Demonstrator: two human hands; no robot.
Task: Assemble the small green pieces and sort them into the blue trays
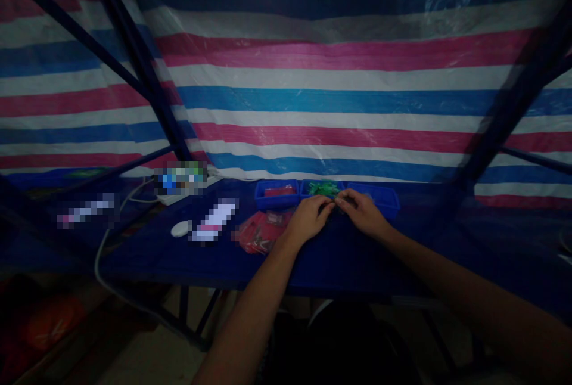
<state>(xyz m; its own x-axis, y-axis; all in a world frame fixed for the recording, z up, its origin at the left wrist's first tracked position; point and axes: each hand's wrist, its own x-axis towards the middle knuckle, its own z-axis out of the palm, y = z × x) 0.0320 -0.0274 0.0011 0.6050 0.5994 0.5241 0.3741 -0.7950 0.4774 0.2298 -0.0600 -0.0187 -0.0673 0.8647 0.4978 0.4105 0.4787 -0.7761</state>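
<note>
At the table's (339,254) far edge, three blue trays (379,197) stand in one row. Left hand (308,218) and right hand (364,213) meet fingertip to fingertip; whether they grip anything cannot be told.

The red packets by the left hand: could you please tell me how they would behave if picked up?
The red packets look thin and crinkled, so probably floppy and light. Their glossy film may be slippery. Heaped loosely on the table, they would likely slide apart if pushed.

green pieces (322,188) in middle blue tray (304,193)
</note>
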